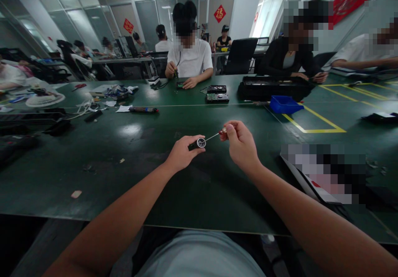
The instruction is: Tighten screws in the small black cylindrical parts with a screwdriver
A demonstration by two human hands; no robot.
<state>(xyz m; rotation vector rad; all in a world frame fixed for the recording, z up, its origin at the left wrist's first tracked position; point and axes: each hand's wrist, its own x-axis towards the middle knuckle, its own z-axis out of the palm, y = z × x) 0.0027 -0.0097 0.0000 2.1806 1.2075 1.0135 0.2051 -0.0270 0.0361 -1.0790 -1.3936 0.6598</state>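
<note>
Between the thumb and fingers of my left hand (183,153) is a small round part (201,143) with a pale rim and a dark hollow, its open face turned towards me. My right hand (242,142) is closed around the reddish handle of a screwdriver (213,136). The thin metal shaft slants down to the left, and its tip reaches into the hollow of the round part. Whether the tip sits on a screw is too small to tell. Both hands are over the green table (192,194).
Two hard drives (217,98) lie ahead, with a blue bin (285,104) and a long black casing (275,88) to the right. A second screwdriver-like tool (143,110) lies left. A person (190,57) works opposite. Papers or a booklet (314,185) lie near my right forearm.
</note>
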